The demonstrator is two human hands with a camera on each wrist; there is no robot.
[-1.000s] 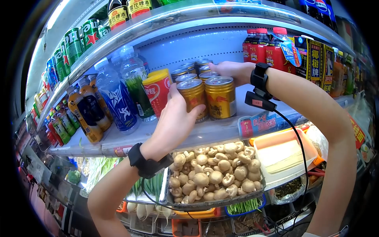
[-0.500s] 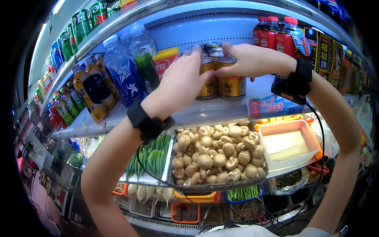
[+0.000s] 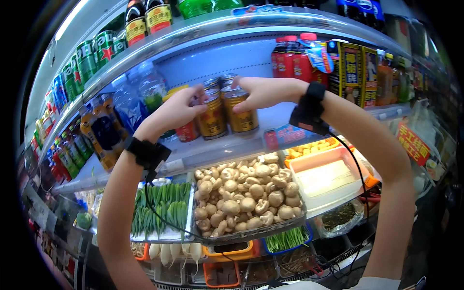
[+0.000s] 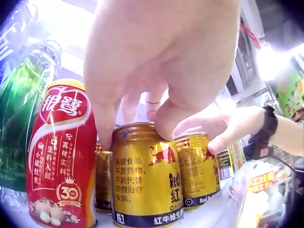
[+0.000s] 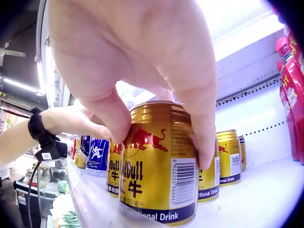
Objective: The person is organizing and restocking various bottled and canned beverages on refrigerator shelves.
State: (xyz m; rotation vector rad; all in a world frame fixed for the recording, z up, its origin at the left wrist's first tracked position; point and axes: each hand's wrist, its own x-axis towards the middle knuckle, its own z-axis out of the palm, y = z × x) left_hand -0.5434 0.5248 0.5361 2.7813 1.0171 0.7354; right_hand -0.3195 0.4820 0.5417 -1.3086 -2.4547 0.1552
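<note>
Two gold Red Bull cans stand side by side at the shelf's front edge, more cans behind them. My left hand grips the left front can from above, thumb and fingers on opposite sides near its top. The right front can is gripped the same way by my right hand. Both cans look upright and low at the shelf surface. A red can with a yellow lid stands just left of the left Red Bull can. Further gold cans appear behind in the right wrist view.
Water bottles stand to the left on the same shelf, red-capped bottles to the right. Overhead runs the upper shelf's edge. Below are a crate of mushrooms and green okra. Cables hang from both wrists.
My right hand has come from the rear cans to the right front can. My left hand has moved from the left can's side to its top. The head view has shifted.
</note>
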